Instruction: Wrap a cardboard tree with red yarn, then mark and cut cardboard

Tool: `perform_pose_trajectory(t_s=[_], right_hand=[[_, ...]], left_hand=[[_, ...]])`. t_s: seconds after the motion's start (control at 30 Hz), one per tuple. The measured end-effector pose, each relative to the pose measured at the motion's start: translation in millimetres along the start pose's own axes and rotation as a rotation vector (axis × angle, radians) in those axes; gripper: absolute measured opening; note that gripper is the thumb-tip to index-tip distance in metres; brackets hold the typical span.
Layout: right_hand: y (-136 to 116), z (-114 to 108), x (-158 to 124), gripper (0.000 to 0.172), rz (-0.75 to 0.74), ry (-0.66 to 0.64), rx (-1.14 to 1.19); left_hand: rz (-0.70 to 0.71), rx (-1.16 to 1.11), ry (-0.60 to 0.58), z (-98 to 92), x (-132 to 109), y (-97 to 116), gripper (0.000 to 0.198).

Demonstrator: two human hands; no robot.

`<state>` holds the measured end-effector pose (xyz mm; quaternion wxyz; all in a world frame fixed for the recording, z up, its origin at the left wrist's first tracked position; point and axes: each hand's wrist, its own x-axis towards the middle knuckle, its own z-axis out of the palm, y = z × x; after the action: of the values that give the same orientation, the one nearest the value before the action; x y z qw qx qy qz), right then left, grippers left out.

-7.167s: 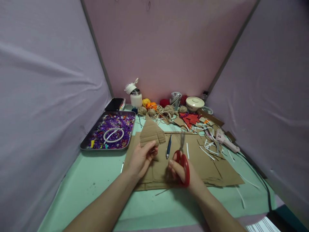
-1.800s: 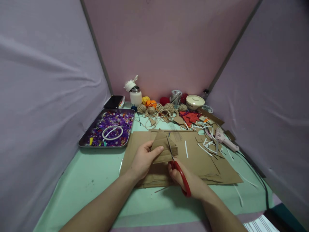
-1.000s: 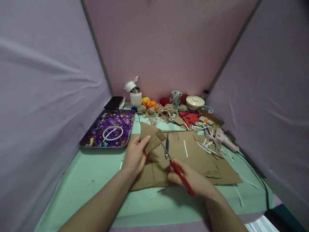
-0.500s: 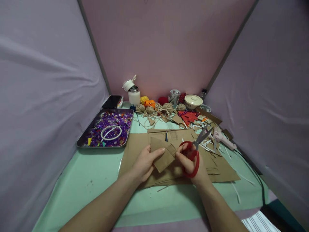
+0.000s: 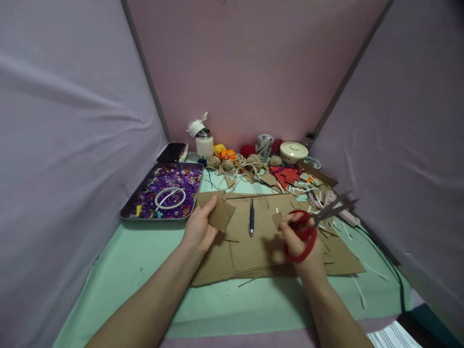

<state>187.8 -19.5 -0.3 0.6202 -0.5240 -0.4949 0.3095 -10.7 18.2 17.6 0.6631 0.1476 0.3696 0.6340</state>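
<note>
My left hand (image 5: 200, 226) grips a brown cardboard piece (image 5: 222, 214), thumb on top, over the left part of the large cardboard sheets (image 5: 253, 256). My right hand (image 5: 299, 241) has red-handled scissors (image 5: 303, 241) looped on it, their blades blurred and pointing away to the right. A small cardboard scrap (image 5: 277, 220) is pinched at the fingertips of that same hand. Between the two hands, a dark blue pen (image 5: 251, 217) lies on the sheets.
At left stands a tray of purple beads (image 5: 125, 217) with a white hoop (image 5: 170, 198) in it. Twine balls (image 5: 228, 165), a white jar (image 5: 205, 145) and a lidded bowl (image 5: 293, 152) line the back. A glue gun (image 5: 342, 209) and its cord lie at right.
My hands have moved apart. The left carries the larger cardboard piece leftward; the right moves rightward with the scissors and a small scrap, uncovering the pen.
</note>
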Motion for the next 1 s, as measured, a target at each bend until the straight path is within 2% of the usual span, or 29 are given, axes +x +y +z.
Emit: perform_pose_trajectory(t_s=[0.13, 0.23, 0.37, 0.43, 0.5, 0.57, 0.67, 0.73, 0.8, 0.9, 1.0], right_hand=[[-4.1, -17.9, 14.8, 0.026, -0.121, 0.304, -0.124], [-5.1, -23.8, 21.7, 0.029, -0.136, 0.401, -0.133], [-3.7, -16.3, 21.1, 0.03, -0.079, 0.273, -0.116], [-2.7, -8.7, 16.6, 0.03, 0.001, 0.138, -0.077], [-1.6, -0.7, 9.6, 0.033, 0.13, -0.056, -0.015], [-0.3, 6.5, 1.5, 0.034, 0.222, -0.241, 0.036], [1.9, 14.1, -8.4, 0.034, 0.237, -0.42, 0.107], [3.3, 16.2, -10.4, 0.032, 0.218, -0.448, 0.127], [4.3, 16.0, -8.0, 0.029, 0.198, -0.395, 0.122], [4.3, 12.3, -0.4, 0.03, 0.182, -0.267, 0.111], [4.2, 7.8, 3.6, 0.032, 0.194, -0.232, 0.167]], left_hand=[[-0.118, 0.02, -0.05, 1.4, -1.8, -1.0, 0.017], [-0.199, -0.001, -0.036, 2.5, -5.1, -5.3, 0.016], [-0.247, 0.003, -0.072, 1.5, -4.5, -5.2, 0.019], [-0.238, 0.025, -0.067, 0.7, -4.5, -5.0, 0.019], [-0.178, 0.076, -0.066, 0.5, -6.4, -6.0, 0.016], [-0.12, 0.165, -0.136, 1.0, -10.0, -8.0, 0.018], [-0.115, 0.299, -0.297, 2.0, -16.2, -11.0, 0.03], [-0.135, 0.355, -0.35, 1.8, -18.4, -11.6, 0.032], [-0.159, 0.417, -0.358, 0.7, -18.6, -10.8, 0.031], [-0.231, 0.53, -0.327, -1.3, -16.2, -8.1, 0.032], [-0.221, 0.463, -0.273, -1.9, -11.8, -4.2, 0.029]])
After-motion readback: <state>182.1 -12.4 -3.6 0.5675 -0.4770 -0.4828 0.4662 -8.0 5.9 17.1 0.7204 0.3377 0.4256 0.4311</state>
